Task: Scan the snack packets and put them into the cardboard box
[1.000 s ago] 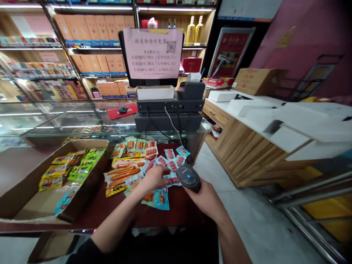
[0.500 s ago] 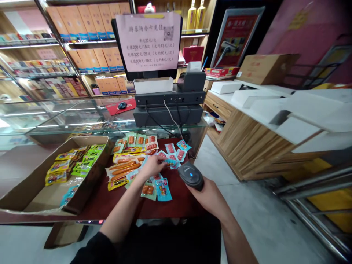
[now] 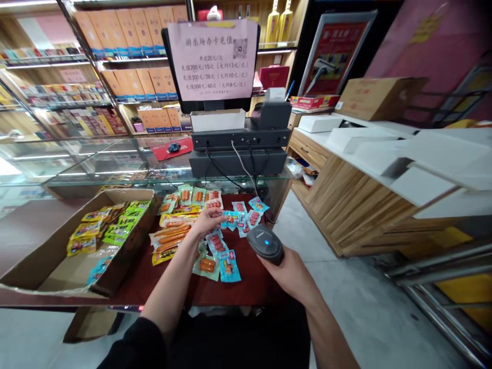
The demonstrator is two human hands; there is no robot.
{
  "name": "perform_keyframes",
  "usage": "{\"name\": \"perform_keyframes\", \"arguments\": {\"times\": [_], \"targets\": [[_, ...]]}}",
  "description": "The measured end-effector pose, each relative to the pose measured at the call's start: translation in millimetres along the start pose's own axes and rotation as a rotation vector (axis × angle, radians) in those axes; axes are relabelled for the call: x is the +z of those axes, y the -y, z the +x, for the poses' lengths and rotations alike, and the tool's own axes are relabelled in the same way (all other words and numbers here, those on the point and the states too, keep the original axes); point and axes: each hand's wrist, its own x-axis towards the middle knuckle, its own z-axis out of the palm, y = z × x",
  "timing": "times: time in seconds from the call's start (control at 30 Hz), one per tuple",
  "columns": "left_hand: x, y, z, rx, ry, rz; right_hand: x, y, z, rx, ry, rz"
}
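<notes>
The packet (image 3: 232,219) is above the upper right part of the dark red table (image 3: 255,288), held at its left end between the thumb and fingers of the left hand (image 3: 207,222); its blue printed face is up. Just right of it, the right hand (image 3: 291,272) is wrapped around the scanner (image 3: 265,243), whose rounded head points forward and shows a small blue light. Between and beyond the hands lie clear packs with reddish sausages (image 3: 253,218), and a small blue pack (image 3: 258,204) lies at their far right edge. Nearer the person, a second blue pack (image 3: 229,267) lies beside a green-edged pack (image 3: 206,265) of brown sausages. Left of these are long sausages (image 3: 172,239) in clear wrap, with yellow packs around them and small sausage packs farther back. At the table's left stands an open box (image 3: 57,272) with yellow packs (image 3: 85,229), green packs (image 3: 123,224) and some blue ones near its front corner. Behind the table, a glass counter (image 3: 103,163) carries a mouse (image 3: 174,147) on a red mat (image 3: 158,151) and a black cash drawer (image 3: 237,164). Above the drawer, a monitor (image 3: 188,106) faces the person, covered by a pink sign (image 3: 213,61).
</notes>
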Motion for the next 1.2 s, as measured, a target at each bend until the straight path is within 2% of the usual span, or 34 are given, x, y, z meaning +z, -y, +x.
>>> {"name": "perform_keyframes", "arguments": {"times": [0.2, 0.4, 0.5, 0.57, 0.7, 0.9, 1.07, 1.2], "targets": [[-0.4, 1, 3, -0.001, 0.017, 0.023, 1, -6, 0, -0.013, -0.023, 0.001], [1.7, -8, -2, -0.010, -0.009, 0.005, 1, 0, -1, -0.017, -0.008, 0.014], [-5.5, -13, -9, 0.012, -0.048, 0.021, 3, 4, -1, -0.018, 0.011, -0.002], [-17.5, -18, -17, 0.029, -0.075, 0.035, 6, 8, 1, -0.029, 0.027, -0.025], [-61.4, -34, -45, 0.054, -0.127, 0.055, 16, 20, 11, -0.071, 0.103, -0.074], [-160.4, -62, -118, 0.101, -0.340, 0.190, 47, 47, 34, -0.242, 0.197, -0.185], [-240.2, -68, -180, 0.001, -0.449, 0.360, 82, 67, 48, -0.289, 0.284, -0.218], [-285.0, -57, -213, -0.143, -0.432, 0.403, 106, 80, 53, -0.305, 0.336, -0.236]]}}
